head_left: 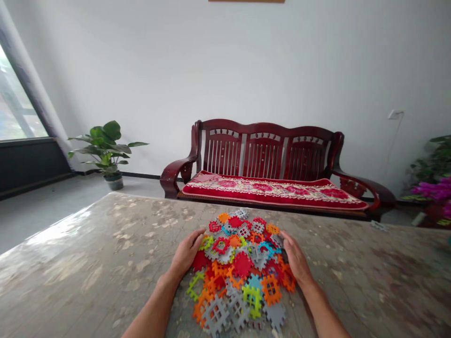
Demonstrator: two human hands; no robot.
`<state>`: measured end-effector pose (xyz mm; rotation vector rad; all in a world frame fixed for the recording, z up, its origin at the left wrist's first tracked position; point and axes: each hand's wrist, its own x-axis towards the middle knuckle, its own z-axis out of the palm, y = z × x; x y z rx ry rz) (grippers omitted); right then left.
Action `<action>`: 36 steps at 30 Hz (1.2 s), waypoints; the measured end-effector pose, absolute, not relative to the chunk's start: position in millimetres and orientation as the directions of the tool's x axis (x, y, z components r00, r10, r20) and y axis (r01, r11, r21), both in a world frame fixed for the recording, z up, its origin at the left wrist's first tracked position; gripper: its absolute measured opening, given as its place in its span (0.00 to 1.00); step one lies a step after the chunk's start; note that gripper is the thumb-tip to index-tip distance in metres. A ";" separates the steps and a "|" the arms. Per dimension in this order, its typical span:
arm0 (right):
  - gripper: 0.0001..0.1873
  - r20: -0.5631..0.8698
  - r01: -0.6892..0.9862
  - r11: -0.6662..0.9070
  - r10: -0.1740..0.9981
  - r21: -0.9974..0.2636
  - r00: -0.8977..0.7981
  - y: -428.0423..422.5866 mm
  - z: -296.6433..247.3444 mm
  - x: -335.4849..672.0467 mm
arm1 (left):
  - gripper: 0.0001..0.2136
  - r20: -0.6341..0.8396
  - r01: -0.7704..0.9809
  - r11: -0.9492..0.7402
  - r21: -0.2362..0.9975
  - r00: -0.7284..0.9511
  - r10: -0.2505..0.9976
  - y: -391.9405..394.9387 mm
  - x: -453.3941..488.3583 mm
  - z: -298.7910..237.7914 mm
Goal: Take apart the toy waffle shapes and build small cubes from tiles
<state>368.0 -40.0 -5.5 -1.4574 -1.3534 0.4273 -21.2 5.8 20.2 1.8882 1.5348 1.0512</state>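
Observation:
A heap of flat interlocking plastic tiles [243, 267] in red, orange, grey, green and blue lies on the table [88, 263] in front of me. My left hand [186, 253] rests on the table against the left side of the heap, fingers stretched out and together, touching the tiles. Against the right side lies my right hand [296, 260], its fingers likewise flat and extended. Neither hand holds anything. Both forearms reach in from the bottom edge.
The table has a mottled brown-grey cover with a glossy sheen. Behind its far edge stands a dark wooden bench [268, 159] with a red floral cushion. A potted plant [105, 150] stands left, purple flowers [435, 190] right. A small grey piece [378, 225] lies at the far right.

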 end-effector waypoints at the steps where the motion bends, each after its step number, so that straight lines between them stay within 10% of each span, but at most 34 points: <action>1: 0.33 0.373 0.457 0.189 0.857 -0.869 0.355 -41.2 -5.0 369.8 | 0.22 0.256 0.577 -0.237 0.782 0.050 0.965 6.4 -22.0 20.4; 12: 0.28 0.232 0.118 0.201 0.770 -0.972 0.595 -43.7 -3.9 376.0 | 0.16 0.210 0.488 -0.210 0.847 0.055 0.976 9.8 -23.6 15.9; 22: 0.26 0.337 0.364 0.135 0.744 -0.921 0.577 -64.4 8.1 363.9 | 0.19 0.195 0.339 -0.173 0.925 -0.031 0.980 12.0 -23.3 18.0; 36: 0.23 0.576 0.808 0.320 0.817 -0.495 0.030 -139.1 43.8 305.5 | 0.18 0.224 0.446 -0.251 0.859 0.114 0.968 -69.8 -17.0 55.3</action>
